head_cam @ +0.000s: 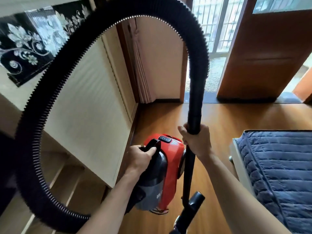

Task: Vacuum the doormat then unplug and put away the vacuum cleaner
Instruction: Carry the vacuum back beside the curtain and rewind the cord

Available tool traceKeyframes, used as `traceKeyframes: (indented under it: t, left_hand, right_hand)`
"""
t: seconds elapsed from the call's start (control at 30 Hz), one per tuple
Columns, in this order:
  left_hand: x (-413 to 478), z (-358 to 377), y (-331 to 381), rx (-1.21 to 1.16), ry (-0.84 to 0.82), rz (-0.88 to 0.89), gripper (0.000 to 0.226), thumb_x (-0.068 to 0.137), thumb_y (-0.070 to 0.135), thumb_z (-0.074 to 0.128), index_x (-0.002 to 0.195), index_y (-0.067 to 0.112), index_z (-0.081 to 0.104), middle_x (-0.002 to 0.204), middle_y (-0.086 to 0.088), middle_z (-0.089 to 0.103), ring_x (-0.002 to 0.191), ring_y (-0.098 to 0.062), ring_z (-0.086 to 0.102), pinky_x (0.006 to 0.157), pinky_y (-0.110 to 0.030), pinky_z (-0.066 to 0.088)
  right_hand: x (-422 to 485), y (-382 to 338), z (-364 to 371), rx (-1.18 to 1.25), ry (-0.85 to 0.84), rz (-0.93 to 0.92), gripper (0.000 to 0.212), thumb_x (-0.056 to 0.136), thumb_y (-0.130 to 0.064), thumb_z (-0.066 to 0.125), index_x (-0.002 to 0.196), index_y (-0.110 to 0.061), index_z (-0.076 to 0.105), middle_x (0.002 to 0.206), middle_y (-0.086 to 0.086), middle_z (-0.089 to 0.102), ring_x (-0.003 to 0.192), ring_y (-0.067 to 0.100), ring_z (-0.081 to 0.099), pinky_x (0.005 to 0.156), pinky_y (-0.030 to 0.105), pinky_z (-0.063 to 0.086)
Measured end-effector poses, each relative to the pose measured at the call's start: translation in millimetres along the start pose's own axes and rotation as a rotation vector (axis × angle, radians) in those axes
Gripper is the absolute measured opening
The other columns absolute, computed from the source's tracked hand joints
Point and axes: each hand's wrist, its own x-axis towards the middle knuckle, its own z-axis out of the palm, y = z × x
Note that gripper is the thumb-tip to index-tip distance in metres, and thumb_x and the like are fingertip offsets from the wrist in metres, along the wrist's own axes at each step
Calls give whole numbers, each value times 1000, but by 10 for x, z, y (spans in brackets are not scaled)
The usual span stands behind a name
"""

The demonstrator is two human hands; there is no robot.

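A red and black canister vacuum cleaner (170,159) hangs in the air above the wooden floor, and my left hand (141,157) is closed around its black carry handle. Its ribbed black hose (55,68) arcs up in a big loop across the left and top of the view and comes down into the black wand (195,105). My right hand (197,141) grips that wand upright, just right of the canister. A grey speckled doormat (211,81) lies beyond the doorway threshold, partly hidden by the wand.
A cream cabinet (87,102) stands along the left wall, with a black floral panel (28,46) above it. A bed with a blue quilted cover (276,174) fills the right. An open brown door (263,53) stands ahead, with barred windows behind. Wooden floor (236,119) lies between.
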Motion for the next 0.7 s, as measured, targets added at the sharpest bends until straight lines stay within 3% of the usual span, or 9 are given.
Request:
traceKeyframes:
  t: [0.17, 0.27, 0.43, 0.7]
  left_hand:
    - [762, 316, 452, 21, 57, -1, 38, 75, 31, 81, 50, 11, 61, 48, -3, 61, 40, -20, 53, 45, -32, 46]
    - [1130, 441, 669, 48, 75, 3, 39, 73, 37, 80, 50, 10, 62, 46, 0, 62, 43, -22, 58, 49, -39, 54]
    - [1798, 711, 959, 52, 76, 34, 41, 71, 42, 77, 53, 8, 63, 47, 0, 63, 45, -22, 58, 53, -38, 53]
    - [3007, 1291, 1206, 64, -9, 31, 37, 65, 48, 75, 50, 16, 63, 48, 2, 63, 49, -27, 60, 54, -36, 53]
  right_hand:
    - [1019, 52, 5, 23, -21, -17, 26, 86, -2, 75, 70, 10, 57, 56, 13, 53, 51, 29, 52, 54, 48, 52]
    - [1481, 71, 29, 33, -30, -27, 25, 86, -1, 75, 69, 8, 59, 55, 10, 53, 50, 27, 52, 54, 44, 51]
    - [2186, 219, 77, 40, -23, -11, 28, 85, -1, 75, 62, -6, 60, 48, -5, 51, 45, 20, 49, 53, 32, 45]
    - [3332, 684, 168, 8, 35, 37, 25, 84, -1, 75, 67, 5, 58, 53, 10, 52, 48, 26, 51, 52, 44, 48]
